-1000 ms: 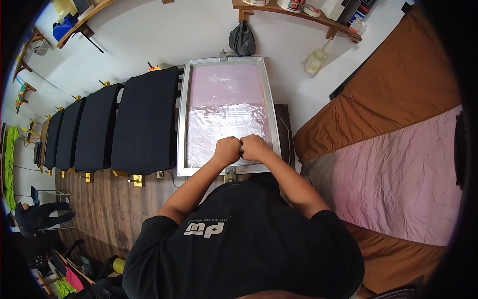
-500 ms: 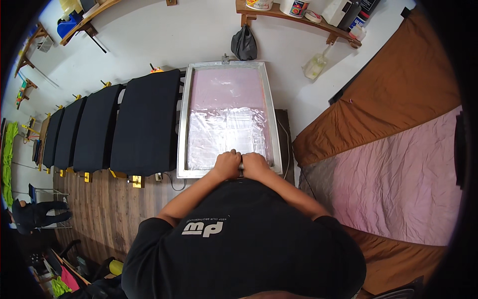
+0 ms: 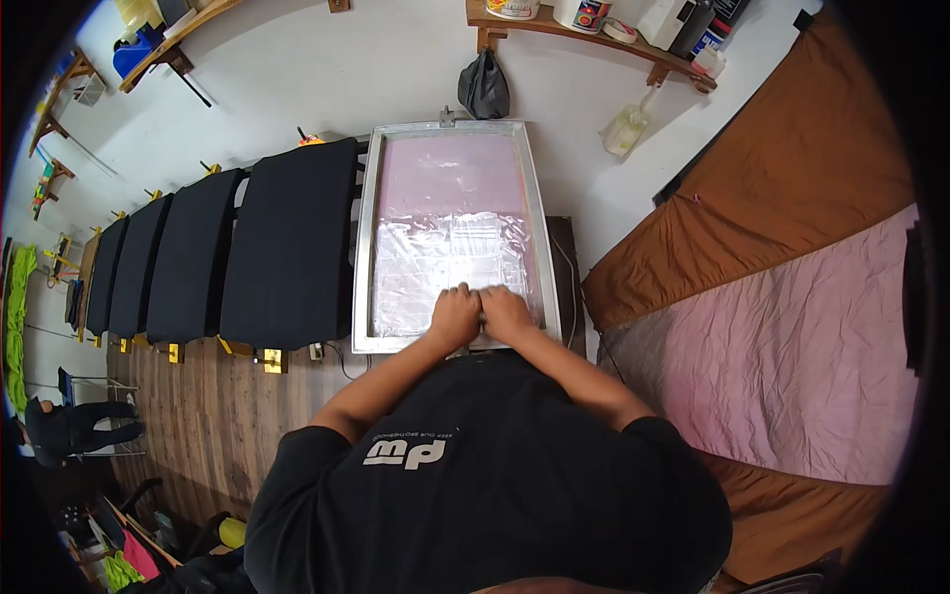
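In front of my chest lies a silkscreen frame (image 3: 363, 247) with metal sides. Its mesh (image 3: 450, 173) looks pink in the far half, while shiny clear film or tape covers the near half. Side by side over the near end, my left hand (image 3: 455, 317) and my right hand (image 3: 507, 316) are closed, knuckles up and almost touching. Both grip what appears to be a squeegee, nearly all hidden beneath them; only a dark sliver shows between the fists. Its blade cannot be seen.
Left of the frame, several boards with black fabric (image 3: 292, 243) stand in a row, yellow clamps (image 3: 274, 361) at their ends. A shelf (image 3: 594, 40) with tubs and bottles is on the far wall, a black bag (image 3: 484, 87) beneath. Brown-and-pink cloth (image 3: 772, 346) hangs right. Another person (image 3: 79, 428) stands far left.
Both fists have slid slightly away from my body over the near part of the screen, still closed together. The frame and the boards have stayed in place.
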Tool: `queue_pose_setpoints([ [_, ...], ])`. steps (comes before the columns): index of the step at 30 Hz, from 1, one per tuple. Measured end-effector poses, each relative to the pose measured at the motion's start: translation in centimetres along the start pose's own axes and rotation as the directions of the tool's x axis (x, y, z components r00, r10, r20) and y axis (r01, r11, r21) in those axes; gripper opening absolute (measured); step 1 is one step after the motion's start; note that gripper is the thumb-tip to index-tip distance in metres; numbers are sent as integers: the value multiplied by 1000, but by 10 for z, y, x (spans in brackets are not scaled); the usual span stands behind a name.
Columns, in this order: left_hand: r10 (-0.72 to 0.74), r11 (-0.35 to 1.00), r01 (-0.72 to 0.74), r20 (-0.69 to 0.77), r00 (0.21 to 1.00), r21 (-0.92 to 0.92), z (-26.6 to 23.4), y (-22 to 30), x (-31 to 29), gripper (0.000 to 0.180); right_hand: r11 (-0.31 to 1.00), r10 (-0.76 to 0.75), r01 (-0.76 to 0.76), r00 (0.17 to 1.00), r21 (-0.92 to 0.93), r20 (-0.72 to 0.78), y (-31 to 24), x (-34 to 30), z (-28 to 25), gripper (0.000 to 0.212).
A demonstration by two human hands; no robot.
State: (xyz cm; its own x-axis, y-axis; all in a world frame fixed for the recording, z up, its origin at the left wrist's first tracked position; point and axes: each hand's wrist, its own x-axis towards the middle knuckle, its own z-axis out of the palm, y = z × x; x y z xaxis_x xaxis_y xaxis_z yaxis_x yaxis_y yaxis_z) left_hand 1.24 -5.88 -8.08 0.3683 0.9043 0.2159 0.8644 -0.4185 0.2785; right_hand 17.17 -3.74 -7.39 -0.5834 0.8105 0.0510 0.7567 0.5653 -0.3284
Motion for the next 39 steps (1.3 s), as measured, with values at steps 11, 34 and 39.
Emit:
queue_pose_setpoints([
  [11,-54,994,60,74,996,-87,-23,-8,17,13,999,28,-37,976,36,217,-2,20,-37,20],
  [34,-94,992,101,83,992,-82,-16,1,-13,26,999,-30,27,998,46,55,-12,-9,-8,17],
  [39,-76,994,99,333,940,-54,-48,8,-4,37,999,-11,-5,944,45,331,-16,-3,-40,19],
])
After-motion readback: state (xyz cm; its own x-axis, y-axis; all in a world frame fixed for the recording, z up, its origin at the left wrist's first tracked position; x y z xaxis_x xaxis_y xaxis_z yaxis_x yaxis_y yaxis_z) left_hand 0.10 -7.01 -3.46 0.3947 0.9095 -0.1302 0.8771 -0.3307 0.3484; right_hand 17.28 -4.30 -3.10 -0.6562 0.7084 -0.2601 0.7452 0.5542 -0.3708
